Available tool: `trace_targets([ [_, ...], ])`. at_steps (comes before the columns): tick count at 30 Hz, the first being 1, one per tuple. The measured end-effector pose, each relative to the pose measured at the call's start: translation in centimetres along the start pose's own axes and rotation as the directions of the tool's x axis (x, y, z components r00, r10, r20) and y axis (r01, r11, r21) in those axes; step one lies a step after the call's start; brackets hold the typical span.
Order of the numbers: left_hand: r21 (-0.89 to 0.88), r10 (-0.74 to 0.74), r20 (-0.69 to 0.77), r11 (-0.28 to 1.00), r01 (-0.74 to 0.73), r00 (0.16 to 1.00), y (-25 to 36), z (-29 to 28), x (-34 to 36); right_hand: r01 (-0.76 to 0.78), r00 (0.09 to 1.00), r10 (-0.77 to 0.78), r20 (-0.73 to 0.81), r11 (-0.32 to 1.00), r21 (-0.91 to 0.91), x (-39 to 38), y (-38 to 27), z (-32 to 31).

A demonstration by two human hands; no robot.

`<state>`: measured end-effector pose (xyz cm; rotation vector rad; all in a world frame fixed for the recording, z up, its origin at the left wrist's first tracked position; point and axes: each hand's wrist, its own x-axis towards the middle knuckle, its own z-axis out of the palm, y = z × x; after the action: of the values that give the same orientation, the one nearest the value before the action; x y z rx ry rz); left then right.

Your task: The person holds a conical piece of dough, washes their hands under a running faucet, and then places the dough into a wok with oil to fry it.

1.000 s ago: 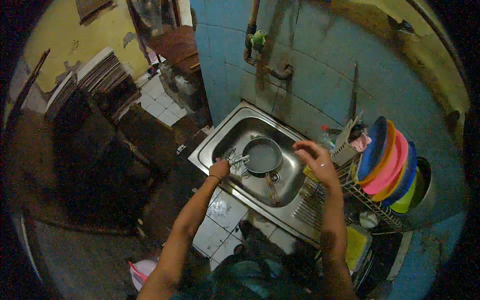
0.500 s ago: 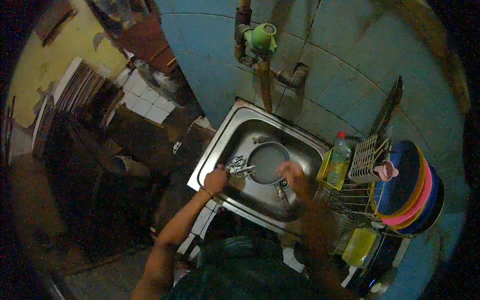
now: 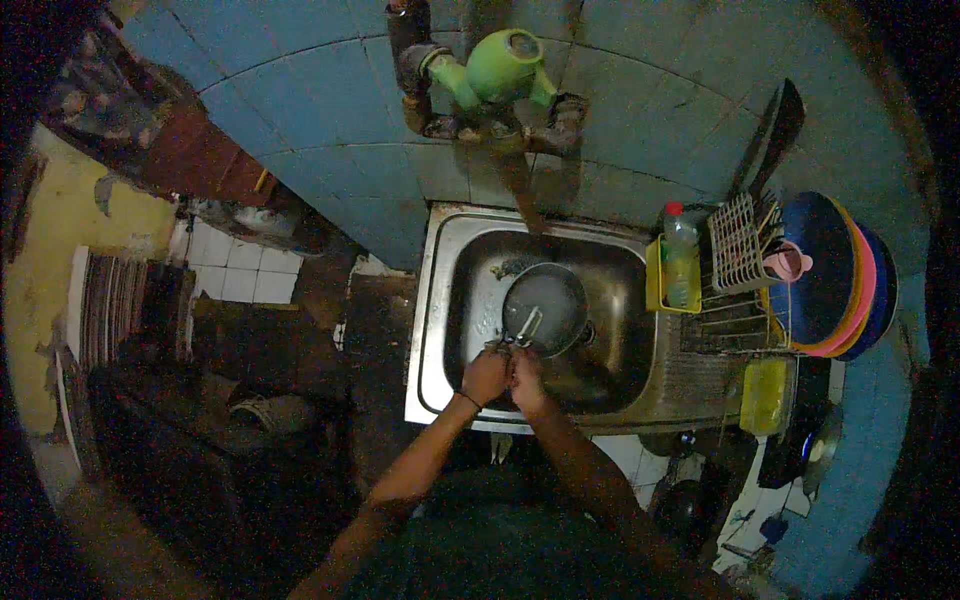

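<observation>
Low over the sink, my left hand is closed around a small bunch of shiny metal utensils, which look like cutlery. Their pale ends point up over the near rim of a round grey bowl filled with cloudy water. Pressed against the left hand, my right hand has its fingers curled together at the base of the bunch. What those fingers pinch is hidden. Both hands are inside the near wall of the stainless steel sink. A small dark clump lies beyond the bowl.
At the sink's right stands a yellow caddy with a red-capped bottle. Beside it, a wire rack bears a cutlery basket, a pink cup and colourful plates. A green fixture and pipes project above the sink.
My right hand has come left from the bowl's right side to meet my left hand. The utensils now stand by the bowl's near rim. The view has turned and shifted.
</observation>
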<state>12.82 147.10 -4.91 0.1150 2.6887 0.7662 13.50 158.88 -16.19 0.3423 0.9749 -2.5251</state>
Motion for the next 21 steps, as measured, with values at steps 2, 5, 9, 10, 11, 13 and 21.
trace_targets([
  [2,-0.096,0.015,-0.017,0.995,-0.017,1.000,1.3,-0.3,-0.2,-0.075,0.981,0.070,-0.179,0.997,-0.022,0.9,-1.1,-0.2],
  [5,-0.210,0.194,-0.153,0.952,-0.223,0.969,-1.1,2.8,0.0,-0.120,0.933,0.129,-0.336,0.992,0.048,1.7,-2.6,-1.6],
  [9,-0.463,0.012,-0.290,0.873,-0.151,0.957,-4.2,1.3,1.8,-0.165,0.929,0.135,-0.344,0.984,-0.059,3.6,-4.8,-4.1],
  [10,-0.543,-0.048,-0.327,0.827,-0.146,0.944,-7.1,3.6,3.3,-0.186,0.932,0.137,-0.335,0.976,-0.118,4.2,-5.5,-3.6],
  [11,-0.550,-0.053,-0.308,0.825,-0.132,0.950,-7.8,3.7,4.6,-0.192,0.935,0.125,-0.333,0.966,-0.175,4.7,-6.2,-3.6],
  [13,-0.489,-0.028,-0.219,0.868,-0.085,0.975,-8.2,2.9,6.7,-0.196,0.936,0.076,-0.345,0.923,-0.330,6.0,-7.5,-3.3],
  [21,-0.083,-0.167,-0.077,0.983,0.161,0.983,-12.0,9.1,14.1,0.415,0.840,-0.532,0.102,0.510,-0.753,4.2,-21.4,10.0],
])
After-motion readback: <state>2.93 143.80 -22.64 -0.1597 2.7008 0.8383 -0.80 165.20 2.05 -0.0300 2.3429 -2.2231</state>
